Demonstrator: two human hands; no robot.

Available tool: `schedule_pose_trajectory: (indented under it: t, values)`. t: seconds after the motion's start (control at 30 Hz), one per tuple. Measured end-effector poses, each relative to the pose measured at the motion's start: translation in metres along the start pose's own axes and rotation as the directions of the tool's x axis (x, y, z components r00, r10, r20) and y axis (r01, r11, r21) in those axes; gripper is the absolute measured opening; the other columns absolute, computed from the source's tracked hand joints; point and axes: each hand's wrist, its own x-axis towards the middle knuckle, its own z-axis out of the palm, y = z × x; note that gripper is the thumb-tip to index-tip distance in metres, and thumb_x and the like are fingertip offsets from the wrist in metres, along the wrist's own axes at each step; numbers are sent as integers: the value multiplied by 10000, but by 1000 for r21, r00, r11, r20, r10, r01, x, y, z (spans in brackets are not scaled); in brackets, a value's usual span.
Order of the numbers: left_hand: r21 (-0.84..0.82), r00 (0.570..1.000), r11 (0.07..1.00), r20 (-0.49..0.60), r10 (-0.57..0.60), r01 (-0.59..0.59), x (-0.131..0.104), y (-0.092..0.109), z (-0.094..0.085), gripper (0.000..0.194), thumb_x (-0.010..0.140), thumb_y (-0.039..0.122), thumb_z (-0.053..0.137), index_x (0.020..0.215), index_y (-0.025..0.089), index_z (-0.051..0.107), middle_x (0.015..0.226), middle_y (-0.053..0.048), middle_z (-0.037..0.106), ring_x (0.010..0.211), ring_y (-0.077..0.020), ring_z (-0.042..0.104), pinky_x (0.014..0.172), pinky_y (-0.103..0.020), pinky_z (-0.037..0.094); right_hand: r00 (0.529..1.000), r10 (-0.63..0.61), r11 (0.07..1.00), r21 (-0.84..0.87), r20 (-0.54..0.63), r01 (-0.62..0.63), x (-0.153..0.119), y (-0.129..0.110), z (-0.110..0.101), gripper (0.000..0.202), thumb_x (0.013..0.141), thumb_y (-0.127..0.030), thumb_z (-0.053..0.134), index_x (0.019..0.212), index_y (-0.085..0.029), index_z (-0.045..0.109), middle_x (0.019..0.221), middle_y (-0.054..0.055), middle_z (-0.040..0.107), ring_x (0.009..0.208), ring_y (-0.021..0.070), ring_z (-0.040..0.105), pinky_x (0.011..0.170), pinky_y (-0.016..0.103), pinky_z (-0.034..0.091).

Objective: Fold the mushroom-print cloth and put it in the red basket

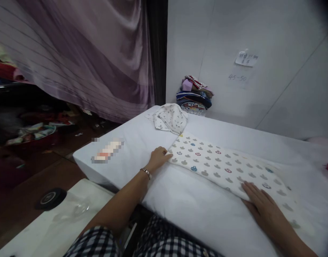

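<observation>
A long folded white cloth [209, 160] printed with grey, blue and red mushroom-like shapes lies across a white-covered bed or table [177, 194]. At its near left corner, my left hand [159, 159] is closed on the cloth's edge, thumb along the corner and fingers curled. My right hand [264, 207] rests on the near long edge further right, its fingers stretched out flat over the print. The thumb of that hand lies at the edge. Just beyond the far left corner sits a crumpled white cloth [171, 118] with small dark marks.
Folded clothes [194, 95] are stacked against the white wall [220, 28]. A pixelated item [107, 151] lies on the left of the white cover. A purple curtain [113, 53] hangs at left. In front, a pale surface [70, 214] holds a round black object [51, 198].
</observation>
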Motion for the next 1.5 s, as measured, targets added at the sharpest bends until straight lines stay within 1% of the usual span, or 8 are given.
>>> schedule_pose_trajectory:
  t: [0.4,0.6,0.67,0.77,0.83,0.9,1.2,1.5]
  values:
    - [117,991,985,-3,131,-130,6,-7,-2,338,801,467,497,630,179,540,836,-31,607,894,-194,532,792,-319,358,992,40,998,36,117,-45,-2,0,-3,497,906,-439,353,1367,-257,391,1427,46,360,1312,250,331,1052,485,293]
    - [137,984,979,-74,163,-152,-2,26,1,387,798,477,525,1038,176,574,1145,-88,586,1082,-239,513,928,-379,358,990,24,992,116,142,-41,36,-33,-27,627,896,-505,381,1450,-278,197,1475,46,247,1347,271,245,1094,512,193]
    - [175,927,917,-52,371,-357,-11,47,12,462,849,488,455,1197,188,503,1335,-97,471,1252,-247,384,1044,-430,250,992,-46,988,152,114,29,60,-52,-30,628,908,-492,371,1457,-266,166,1476,49,244,1354,262,228,1106,502,165]
    - [188,764,741,109,636,-644,-26,70,33,574,872,545,378,1339,212,381,1461,-75,311,1362,-244,210,1112,-472,96,981,-150,977,171,125,128,86,-77,-22,651,910,-511,363,1458,-217,170,1475,84,232,1362,259,206,1107,513,139]
    - [179,696,673,208,687,-718,-33,73,45,642,857,600,350,1369,213,348,1467,-76,300,1367,-255,199,1115,-481,90,969,-199,967,187,147,170,93,-87,-14,659,912,-521,349,1457,-199,167,1467,100,246,1360,258,213,1100,521,151]
    - [182,687,664,255,680,-725,-35,69,52,675,851,629,319,1377,206,342,1461,-82,312,1360,-266,221,1110,-486,118,963,-221,961,205,155,187,93,-93,-7,651,918,-513,339,1458,-197,161,1462,103,257,1359,254,217,1095,516,172]
    - [214,676,641,238,697,-737,-28,57,57,652,852,603,355,1383,225,343,1449,-77,336,1347,-257,260,1101,-481,173,953,-92,977,210,289,31,68,-64,-23,625,917,-539,308,1444,-216,222,1472,71,243,1358,238,225,1104,493,176]
    - [267,677,623,245,694,-735,-17,60,60,604,846,556,379,1346,219,414,1425,-73,372,1329,-277,301,1081,-512,217,893,401,909,36,203,-416,-50,14,-55,547,913,-485,364,1395,-227,344,1444,87,322,1346,239,257,1086,536,171]
